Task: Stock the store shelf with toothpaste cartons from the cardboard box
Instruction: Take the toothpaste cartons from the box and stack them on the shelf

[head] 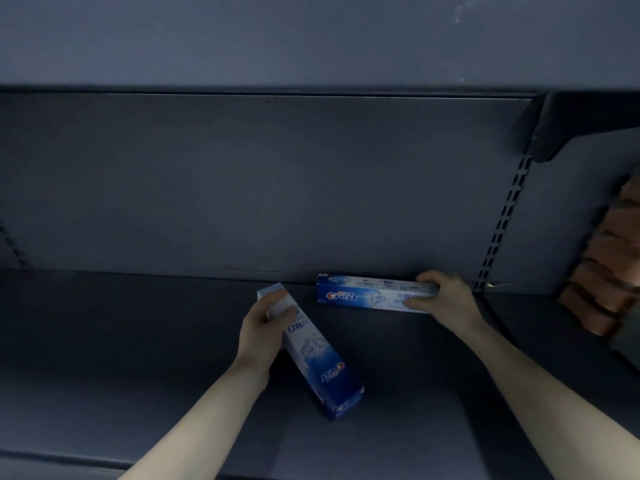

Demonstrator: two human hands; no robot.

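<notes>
Two blue-and-white toothpaste cartons are over the dark grey shelf [138,341]. One toothpaste carton [367,294] lies lengthwise against the shelf's back panel, and my right hand [445,299] grips its right end. My left hand [263,327] holds the far end of the second toothpaste carton [311,355], which runs diagonally toward me with its near end at the lower right. Whether that carton rests on the shelf or hangs just above it cannot be told. The cardboard box is out of view.
A grey back panel [259,185] closes the shelf behind. Another shelf [277,39] hangs overhead. A slotted upright [502,223] with a bracket stands at the right, and brown packaged goods [609,258] sit in the neighbouring bay.
</notes>
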